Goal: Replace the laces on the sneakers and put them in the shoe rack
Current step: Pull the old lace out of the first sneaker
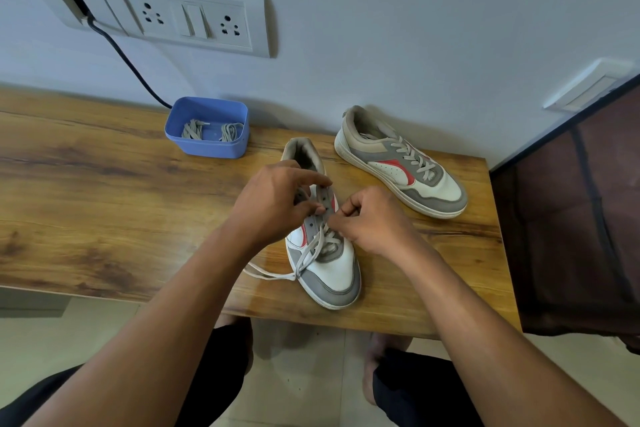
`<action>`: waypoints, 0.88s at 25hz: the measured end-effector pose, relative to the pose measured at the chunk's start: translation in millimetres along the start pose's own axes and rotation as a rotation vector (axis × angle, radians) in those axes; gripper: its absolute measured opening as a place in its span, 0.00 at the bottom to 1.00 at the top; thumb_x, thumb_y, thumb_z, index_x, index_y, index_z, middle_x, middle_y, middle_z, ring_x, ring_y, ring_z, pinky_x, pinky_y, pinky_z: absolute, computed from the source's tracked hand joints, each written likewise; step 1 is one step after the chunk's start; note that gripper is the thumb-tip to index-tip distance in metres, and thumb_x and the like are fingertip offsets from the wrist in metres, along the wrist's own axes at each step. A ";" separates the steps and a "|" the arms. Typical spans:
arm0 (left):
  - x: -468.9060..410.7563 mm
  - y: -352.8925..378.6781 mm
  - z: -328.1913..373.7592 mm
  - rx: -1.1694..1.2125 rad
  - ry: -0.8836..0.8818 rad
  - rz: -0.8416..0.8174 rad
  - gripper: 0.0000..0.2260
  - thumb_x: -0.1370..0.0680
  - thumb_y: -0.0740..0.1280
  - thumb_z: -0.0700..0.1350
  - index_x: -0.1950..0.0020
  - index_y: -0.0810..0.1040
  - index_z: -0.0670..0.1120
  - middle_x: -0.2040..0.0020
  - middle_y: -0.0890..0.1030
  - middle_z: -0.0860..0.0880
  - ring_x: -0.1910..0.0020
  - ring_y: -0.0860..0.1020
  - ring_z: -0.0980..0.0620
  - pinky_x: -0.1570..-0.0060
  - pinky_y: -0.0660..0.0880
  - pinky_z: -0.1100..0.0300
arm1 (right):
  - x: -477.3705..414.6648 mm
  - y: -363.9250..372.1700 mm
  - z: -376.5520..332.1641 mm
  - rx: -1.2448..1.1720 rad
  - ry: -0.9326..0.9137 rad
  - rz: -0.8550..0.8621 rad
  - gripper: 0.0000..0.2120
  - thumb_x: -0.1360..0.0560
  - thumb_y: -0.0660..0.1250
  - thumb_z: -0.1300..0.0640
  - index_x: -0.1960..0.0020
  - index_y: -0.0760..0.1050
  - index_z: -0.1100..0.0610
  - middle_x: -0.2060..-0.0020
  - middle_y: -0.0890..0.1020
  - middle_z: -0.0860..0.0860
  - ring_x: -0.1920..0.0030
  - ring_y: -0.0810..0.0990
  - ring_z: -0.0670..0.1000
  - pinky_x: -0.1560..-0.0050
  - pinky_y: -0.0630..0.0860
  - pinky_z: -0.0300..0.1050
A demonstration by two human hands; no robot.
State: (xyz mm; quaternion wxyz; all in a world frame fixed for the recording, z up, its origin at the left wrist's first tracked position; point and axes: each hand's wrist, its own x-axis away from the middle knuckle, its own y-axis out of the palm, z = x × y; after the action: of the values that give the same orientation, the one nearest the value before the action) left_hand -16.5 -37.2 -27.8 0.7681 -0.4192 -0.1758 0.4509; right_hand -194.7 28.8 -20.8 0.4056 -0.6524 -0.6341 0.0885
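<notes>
Sneakers sit on the table (104,184) — the near sneaker (334,276) by the front edge toward the right end, toe toward the person, and the far sneaker (398,166), fully laced, near the back right corner. The left hand (273,204) grips the near sneaker's upper at the eyelet rows, fingers curled. The right hand (370,222) pinches its lace (312,250), fingers narrow — the upper eyelets are empty and a loose end trails left on the wood. A blue box (207,146) holding spare laces (192,130) stands at the back edge.
</notes>
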 end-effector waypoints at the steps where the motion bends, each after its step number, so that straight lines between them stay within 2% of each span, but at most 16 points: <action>1: -0.2 0.0 -0.6 -0.002 -0.006 0.004 0.18 0.27 0.78 0.50 0.38 0.83 0.57 0.52 0.79 0.53 0.57 0.77 0.55 0.59 0.76 0.57 | 0.1 0.3 -0.2 -0.009 0.005 0.011 0.12 0.28 0.78 0.49 0.64 0.83 0.55 0.71 0.83 0.50 0.70 0.77 0.48 0.65 0.72 0.47; 5: -0.9 1.7 -0.8 -0.005 -0.012 0.001 0.19 0.28 0.79 0.50 0.38 0.84 0.57 0.52 0.78 0.54 0.57 0.77 0.55 0.59 0.76 0.57 | 2.1 6.4 -6.1 0.033 -0.008 0.059 0.14 0.28 0.78 0.49 0.64 0.84 0.58 0.69 0.84 0.54 0.70 0.76 0.50 0.66 0.70 0.47; 8: 0.3 1.3 -1.9 -0.006 -0.008 0.000 0.19 0.28 0.79 0.50 0.38 0.83 0.57 0.52 0.78 0.55 0.58 0.77 0.57 0.60 0.75 0.60 | 0.5 7.9 -5.8 0.034 0.009 0.042 0.18 0.28 0.78 0.48 0.68 0.80 0.60 0.73 0.79 0.53 0.71 0.73 0.51 0.67 0.67 0.47; 11: -1.1 -0.1 -2.5 0.006 -0.018 -0.017 0.19 0.28 0.79 0.51 0.37 0.83 0.58 0.53 0.78 0.55 0.58 0.76 0.58 0.61 0.73 0.63 | -4.4 -0.2 1.5 -0.040 0.053 -0.058 0.19 0.28 0.77 0.47 0.65 0.82 0.63 0.71 0.83 0.56 0.69 0.79 0.57 0.64 0.76 0.54; 13: -2.6 -1.0 -3.7 0.006 -0.021 -0.031 0.19 0.28 0.78 0.51 0.38 0.83 0.58 0.53 0.78 0.55 0.58 0.75 0.59 0.61 0.70 0.66 | -5.6 -3.0 4.4 -0.071 0.073 -0.072 0.17 0.27 0.77 0.46 0.64 0.83 0.59 0.68 0.86 0.54 0.64 0.85 0.57 0.59 0.81 0.57; 15: -3.4 -1.4 -3.7 0.010 -0.017 -0.046 0.19 0.28 0.78 0.51 0.37 0.83 0.58 0.52 0.78 0.54 0.57 0.76 0.58 0.60 0.72 0.64 | -5.8 -1.8 4.2 -0.069 0.061 -0.053 0.16 0.28 0.78 0.46 0.64 0.84 0.58 0.68 0.86 0.53 0.64 0.85 0.57 0.58 0.82 0.57; 18: -1.4 -1.9 -3.6 0.021 -0.020 -0.043 0.19 0.28 0.79 0.51 0.37 0.83 0.57 0.52 0.78 0.54 0.56 0.77 0.56 0.58 0.74 0.61 | -6.9 -2.5 3.2 -0.043 0.031 -0.066 0.12 0.28 0.78 0.51 0.64 0.84 0.58 0.68 0.86 0.53 0.64 0.85 0.57 0.54 0.84 0.62; 20: -1.0 -1.5 -3.9 0.037 -0.027 -0.038 0.19 0.28 0.79 0.51 0.38 0.83 0.57 0.52 0.79 0.53 0.56 0.77 0.56 0.58 0.74 0.60 | -6.7 -8.8 5.1 -0.044 0.026 -0.112 0.12 0.28 0.78 0.52 0.65 0.84 0.58 0.70 0.85 0.53 0.68 0.82 0.52 0.53 0.84 0.61; 22: -1.5 -1.5 -5.0 0.035 -0.032 -0.039 0.19 0.28 0.79 0.51 0.38 0.83 0.57 0.52 0.79 0.54 0.56 0.76 0.56 0.59 0.72 0.61 | -5.3 -8.8 5.5 -0.042 0.021 -0.123 0.12 0.27 0.78 0.51 0.64 0.84 0.58 0.69 0.86 0.53 0.66 0.84 0.53 0.53 0.84 0.60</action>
State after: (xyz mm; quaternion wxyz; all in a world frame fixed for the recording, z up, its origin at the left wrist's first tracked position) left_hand -13.3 -41.2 -29.4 0.7811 -0.3951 -0.1882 0.4454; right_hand -205.7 25.1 -20.8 0.4030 -0.6214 -0.6705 0.0431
